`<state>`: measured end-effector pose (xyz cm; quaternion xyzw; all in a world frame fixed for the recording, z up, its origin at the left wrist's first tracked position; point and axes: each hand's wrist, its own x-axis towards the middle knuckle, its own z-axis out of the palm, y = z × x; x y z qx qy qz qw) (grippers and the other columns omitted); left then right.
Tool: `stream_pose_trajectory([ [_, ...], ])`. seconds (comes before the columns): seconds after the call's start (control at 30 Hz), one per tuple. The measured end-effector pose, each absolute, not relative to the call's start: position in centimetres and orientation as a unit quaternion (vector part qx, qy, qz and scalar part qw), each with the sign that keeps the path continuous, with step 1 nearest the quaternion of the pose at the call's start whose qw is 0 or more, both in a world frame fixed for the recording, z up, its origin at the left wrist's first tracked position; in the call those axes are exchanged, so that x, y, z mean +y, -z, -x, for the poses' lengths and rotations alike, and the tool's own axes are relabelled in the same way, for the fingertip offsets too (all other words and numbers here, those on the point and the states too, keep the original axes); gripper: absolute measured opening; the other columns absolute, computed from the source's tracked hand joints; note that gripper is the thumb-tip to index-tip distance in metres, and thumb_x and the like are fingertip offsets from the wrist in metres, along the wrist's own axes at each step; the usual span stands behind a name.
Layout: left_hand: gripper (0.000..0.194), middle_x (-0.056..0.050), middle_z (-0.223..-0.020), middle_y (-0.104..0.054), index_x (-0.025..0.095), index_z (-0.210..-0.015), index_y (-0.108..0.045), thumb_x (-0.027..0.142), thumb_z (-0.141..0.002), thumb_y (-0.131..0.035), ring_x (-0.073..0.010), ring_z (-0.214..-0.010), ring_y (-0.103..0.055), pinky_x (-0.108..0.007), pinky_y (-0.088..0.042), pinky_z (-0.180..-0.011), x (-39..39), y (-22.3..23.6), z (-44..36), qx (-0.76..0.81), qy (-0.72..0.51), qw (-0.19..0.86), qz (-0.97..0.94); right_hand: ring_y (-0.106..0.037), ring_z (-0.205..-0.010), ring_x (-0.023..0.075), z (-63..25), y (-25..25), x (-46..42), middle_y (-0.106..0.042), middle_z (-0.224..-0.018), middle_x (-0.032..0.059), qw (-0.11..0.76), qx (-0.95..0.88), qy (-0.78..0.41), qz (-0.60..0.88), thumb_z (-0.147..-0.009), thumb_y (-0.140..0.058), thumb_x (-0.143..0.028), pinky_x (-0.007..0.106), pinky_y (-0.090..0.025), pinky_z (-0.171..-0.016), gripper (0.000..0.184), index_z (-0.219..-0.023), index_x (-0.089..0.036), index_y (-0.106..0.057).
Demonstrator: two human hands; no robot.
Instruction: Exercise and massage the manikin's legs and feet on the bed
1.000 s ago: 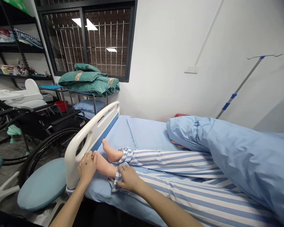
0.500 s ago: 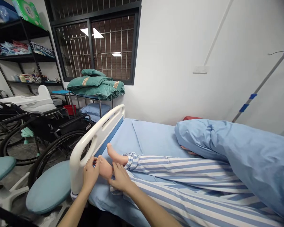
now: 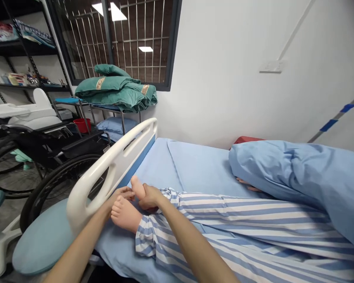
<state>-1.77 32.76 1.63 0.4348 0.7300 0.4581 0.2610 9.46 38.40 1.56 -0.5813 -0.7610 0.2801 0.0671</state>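
Note:
Two bare feet in blue-and-white striped trousers (image 3: 224,204) rest near the foot end of the bed. My right hand (image 3: 151,196) is wrapped round the far foot (image 3: 138,188) near its ankle, thumb over the top. With bent fingers, my left hand (image 3: 123,194) touches the sole side of that same foot; part of the hand is hidden behind the near foot. Toes up, the near foot (image 3: 126,215) lies under my left wrist, and neither hand grips it.
The white bed end board (image 3: 91,179) stands left of the feet. A folded blue quilt (image 3: 297,169) covers the upper legs. Beyond the board are a wheelchair (image 3: 61,157), a round stool (image 3: 44,236) and a rack with green quilts (image 3: 118,92).
Both hands have gone from the near foot to the far foot. The near foot is let go and shows fully. The head view has shifted closer and downward.

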Motion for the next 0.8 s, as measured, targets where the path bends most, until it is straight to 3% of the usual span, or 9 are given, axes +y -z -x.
stream_pose_trajectory([
  [0.1,0.025,0.004,-0.059,-0.013,0.024,-0.062,-0.019,0.022,-0.084,-0.01,-0.0207,-0.065,-0.037,-0.033,-0.023,-0.058,32.7,0.1,-0.7,0.838,-0.439,0.068,-0.317,-0.065,-0.072,0.0254,-9.3,-0.5,39.2,-0.068,-0.085,0.0047,0.038,-0.766,-0.267,0.583,-0.055,-0.066,-0.043,0.029,-0.043,-0.053,0.052,-0.101,-0.023,-0.055],
  [0.17,0.023,0.003,-0.06,-0.017,0.024,-0.062,-0.017,0.018,-0.084,-0.012,-0.021,-0.067,-0.037,-0.033,-0.021,-0.057,32.9,1.0,-0.8,0.872,-0.391,-0.082,-0.285,-0.065,-0.075,0.0261,-9.3,0.0,39.5,-0.068,-0.087,0.0052,0.046,-0.776,-0.236,0.583,-0.054,-0.065,-0.048,0.029,-0.042,-0.054,0.056,-0.102,-0.023,-0.053],
  [0.23,0.024,0.0,-0.062,-0.024,0.024,-0.062,-0.017,0.015,-0.083,-0.014,-0.0213,-0.067,-0.037,-0.033,-0.019,-0.056,33.3,1.6,-0.4,0.88,-0.351,-0.147,-0.283,-0.065,-0.077,0.0267,-9.4,0.4,39.6,-0.068,-0.089,0.0059,0.06,-0.784,-0.203,0.584,-0.053,-0.064,-0.052,0.029,-0.042,-0.054,0.059,-0.102,-0.022,-0.051],
  [0.67,0.028,0.002,-0.061,-0.015,0.023,-0.064,-0.026,0.016,-0.086,-0.011,-0.0202,-0.066,-0.033,-0.034,-0.017,-0.057,33.3,1.1,-0.8,0.873,-0.374,-0.15,-0.273,-0.065,-0.077,0.0264,-9.3,1.3,39.4,-0.068,-0.089,0.0058,0.074,-0.796,-0.155,0.581,-0.056,-0.06,-0.056,0.029,-0.041,-0.056,0.057,-0.1,-0.022,-0.047],
  [0.8,0.027,0.004,-0.06,-0.011,0.023,-0.061,-0.023,0.02,-0.087,-0.016,-0.0194,-0.065,-0.037,-0.032,-0.02,-0.057,33.1,0.0,0.0,0.855,-0.442,-0.064,-0.263,-0.065,-0.078,0.0265,-9.3,0.9,39.1,-0.068,-0.089,0.006,0.07,-0.792,-0.164,0.584,-0.058,-0.059,-0.056,0.03,-0.042,-0.057,0.055,-0.1,-0.022,-0.047],
])
